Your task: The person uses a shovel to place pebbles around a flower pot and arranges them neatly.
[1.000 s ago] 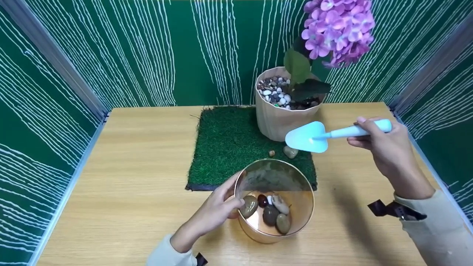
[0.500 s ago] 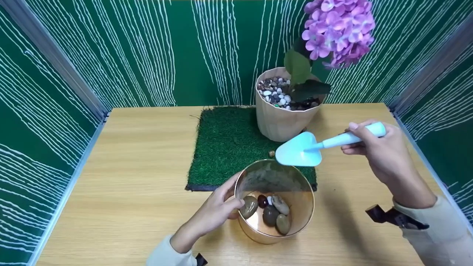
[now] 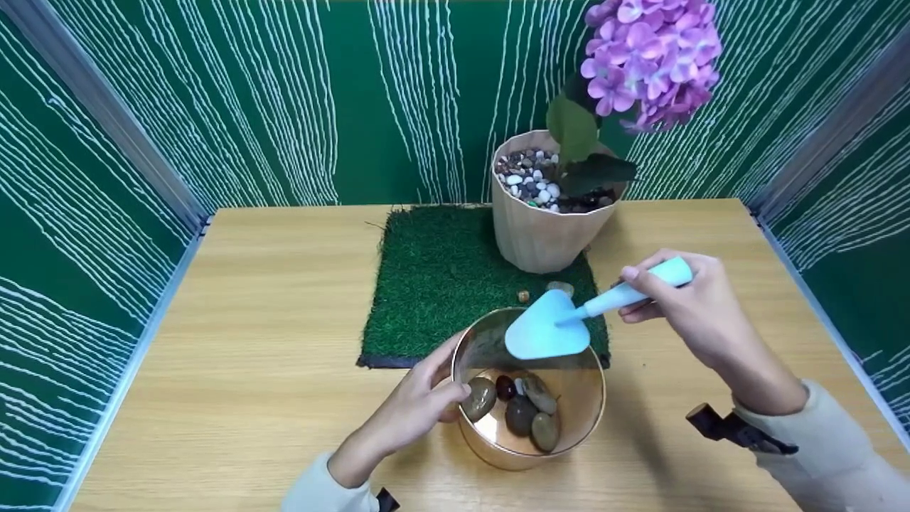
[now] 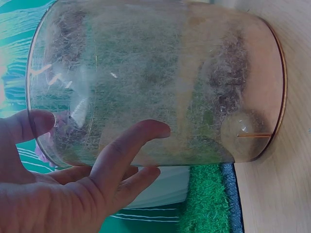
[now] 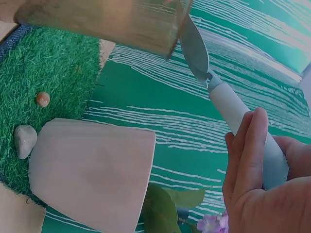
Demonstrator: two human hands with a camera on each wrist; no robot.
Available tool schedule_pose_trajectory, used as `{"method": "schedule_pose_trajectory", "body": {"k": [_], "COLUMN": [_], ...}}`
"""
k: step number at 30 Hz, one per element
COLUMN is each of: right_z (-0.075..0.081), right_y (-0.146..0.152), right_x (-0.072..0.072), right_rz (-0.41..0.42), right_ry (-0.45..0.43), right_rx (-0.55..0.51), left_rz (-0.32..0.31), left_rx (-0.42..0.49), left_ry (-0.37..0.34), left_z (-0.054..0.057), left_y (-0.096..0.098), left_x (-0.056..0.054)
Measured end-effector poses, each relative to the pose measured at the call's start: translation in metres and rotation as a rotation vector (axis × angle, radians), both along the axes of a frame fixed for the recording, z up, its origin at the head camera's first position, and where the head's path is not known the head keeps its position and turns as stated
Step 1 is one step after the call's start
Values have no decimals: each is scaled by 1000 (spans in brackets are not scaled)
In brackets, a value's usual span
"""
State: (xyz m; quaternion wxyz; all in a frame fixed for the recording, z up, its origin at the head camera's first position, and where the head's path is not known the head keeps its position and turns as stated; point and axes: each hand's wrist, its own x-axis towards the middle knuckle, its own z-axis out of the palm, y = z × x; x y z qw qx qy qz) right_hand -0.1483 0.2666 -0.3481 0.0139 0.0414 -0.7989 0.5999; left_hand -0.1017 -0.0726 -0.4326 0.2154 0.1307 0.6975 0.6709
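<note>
My left hand [image 3: 412, 405] holds a clear amber-tinted container [image 3: 581, 409], thumb at the rim and fingers along the outer wall, as the left wrist view also shows. Several smooth stones [image 3: 522, 414] lie on its bottom. In my right hand [image 3: 682, 306] is the handle of a light blue garden trowel [image 3: 547, 327]. Its blade overlaps the container's far rim in the head view, and nothing shows on the blade. In the right wrist view the trowel [image 5: 196, 53] stands close to the container's rim [image 5: 179, 31].
Behind the container lies an artificial grass mat [image 3: 434, 284]. On it stand a ribbed pale pot [image 3: 544, 238] with pebbles and a purple flower [image 3: 647, 64]. A small brown stone [image 3: 523, 296] and a larger grey stone [image 5: 25, 141] lie beside the pot. Green patterned walls border the table [image 3: 249, 341].
My right hand has brought the trowel left and nearer, from above the grey stone to the container's far rim. The left hand and container have stayed in place.
</note>
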Motion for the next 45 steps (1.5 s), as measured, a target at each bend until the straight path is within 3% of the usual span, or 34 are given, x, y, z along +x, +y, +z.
{"method": "schedule_pose_trajectory", "body": {"k": [4,11,18,25,30,45], "right_z": [-4,-8,-14,-20,-26,-39], "right_y": [-10,-28,-42,-55,-63,-78], "right_x": [2,5,5,8,9,14], "right_rz": [27,90,145,166,176,177], "right_ry": [25,43,36,50,98,208], "right_rx": [80,137,181,219,295,401], "left_rz": [1,0,2,1,5,-7], "left_rx": [-10,-3,-15,-32,-18,0], "left_ry": [12,-6,20,35,4,36], "left_z": [-1,-1,-1,-1,-1,-2], "left_y": [-1,-1,0,0,0,0], "left_x": [0,1,1,0,0,0]}}
